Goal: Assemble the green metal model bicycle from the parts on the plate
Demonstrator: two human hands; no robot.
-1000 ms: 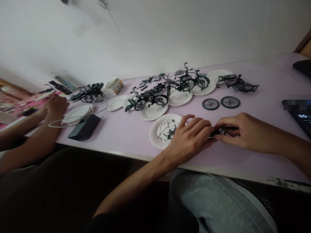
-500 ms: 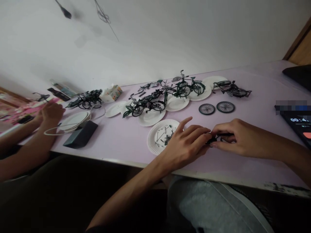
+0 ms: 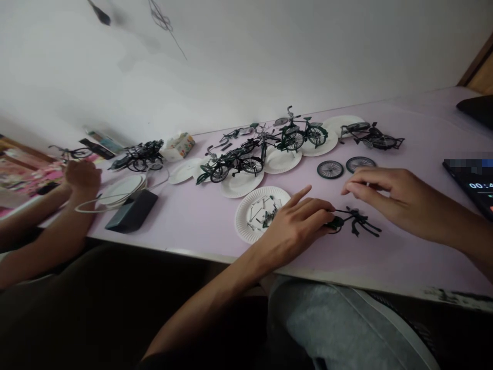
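Note:
My left hand [image 3: 295, 228] grips the rear end of a small dark bicycle frame [image 3: 358, 221], its index finger raised. The frame's fork end points right, low over the pink table. Above it hovers my right hand [image 3: 396, 198], thumb and fingertips drawn close together and apart from the frame; whether anything tiny is between them cannot be made out. Two loose spoked wheels lie behind the right hand, one wheel [image 3: 330, 169] in full view and another wheel [image 3: 360, 163] just beyond the fingers. A paper plate [image 3: 242, 218] with small metal parts is left of my left hand.
Several miniature bicycles [image 3: 252, 165] stand or lie across paper plates at the back. One more bicycle [image 3: 372, 136] lies at the right, with a phone [image 3: 472, 187] nearer the edge. At left are a dark box [image 3: 131, 211], a tissue box [image 3: 179, 146] and another person's hands [image 3: 82, 177].
My right hand has let go of the bicycle frame and moved up and right, uncovering its fork end. My left hand stays at the rear end. The view has shifted slightly.

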